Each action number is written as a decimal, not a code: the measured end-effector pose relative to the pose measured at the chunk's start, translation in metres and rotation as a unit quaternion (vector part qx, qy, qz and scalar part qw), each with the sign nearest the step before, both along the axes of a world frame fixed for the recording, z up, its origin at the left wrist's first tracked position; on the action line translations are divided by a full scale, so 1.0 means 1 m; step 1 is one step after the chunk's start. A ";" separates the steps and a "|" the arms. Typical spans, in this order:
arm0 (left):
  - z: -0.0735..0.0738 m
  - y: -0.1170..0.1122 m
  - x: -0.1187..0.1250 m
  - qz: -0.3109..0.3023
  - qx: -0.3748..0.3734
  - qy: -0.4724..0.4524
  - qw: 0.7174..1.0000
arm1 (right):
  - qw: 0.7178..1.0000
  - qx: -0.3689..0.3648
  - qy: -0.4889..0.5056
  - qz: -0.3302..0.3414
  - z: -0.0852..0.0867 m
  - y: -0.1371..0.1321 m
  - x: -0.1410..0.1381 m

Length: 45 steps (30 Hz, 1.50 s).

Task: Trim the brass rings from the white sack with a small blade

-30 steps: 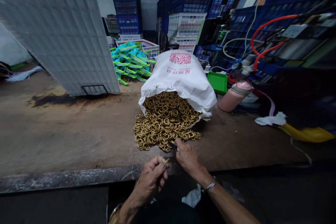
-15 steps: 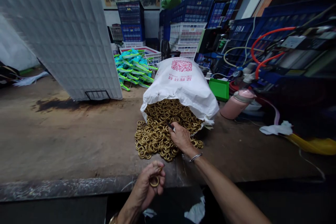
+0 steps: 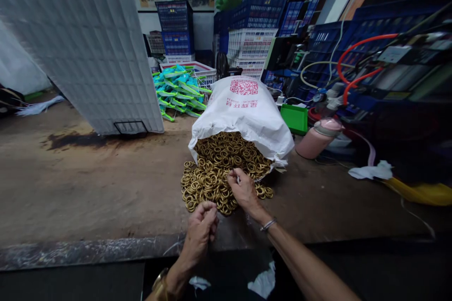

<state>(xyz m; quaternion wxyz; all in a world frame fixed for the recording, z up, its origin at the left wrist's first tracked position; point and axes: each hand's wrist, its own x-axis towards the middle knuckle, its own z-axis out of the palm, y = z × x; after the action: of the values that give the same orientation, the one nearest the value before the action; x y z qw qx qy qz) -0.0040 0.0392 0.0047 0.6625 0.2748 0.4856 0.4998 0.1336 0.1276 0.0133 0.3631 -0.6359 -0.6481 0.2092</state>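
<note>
Plainly, the counter (image 3: 106,193) carries a white sack (image 3: 243,115) lying down, its mouth facing the person. Gold rings (image 3: 206,183) fill that mouth and heap out before it. The left hand (image 3: 199,230) is at the heap's near edge, fingers curled inward; whether they pinch a ring, I cannot tell. The right hand (image 3: 245,193), over the rings, pinches a small dark thing (image 3: 232,170). A tug on the sack could spill rings floorward.
</note>
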 end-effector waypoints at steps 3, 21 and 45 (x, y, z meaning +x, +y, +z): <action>0.000 0.008 0.006 0.027 0.041 0.048 0.998 | 0.992 -0.042 0.117 0.037 0.003 -0.018 -0.006; 0.004 -0.004 -0.007 0.017 0.219 0.283 0.934 | 0.952 -0.154 0.210 0.159 0.007 -0.062 -0.016; 0.005 -0.009 -0.009 -0.047 0.050 0.067 0.995 | 0.948 -0.100 -0.208 0.219 0.002 -0.076 -0.014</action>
<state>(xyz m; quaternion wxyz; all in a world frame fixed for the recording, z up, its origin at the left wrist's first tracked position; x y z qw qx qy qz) -0.0127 0.0300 0.0095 0.6369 0.3626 0.4899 0.4721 0.1200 0.0516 0.0150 0.0999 -0.5405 -0.8085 0.2102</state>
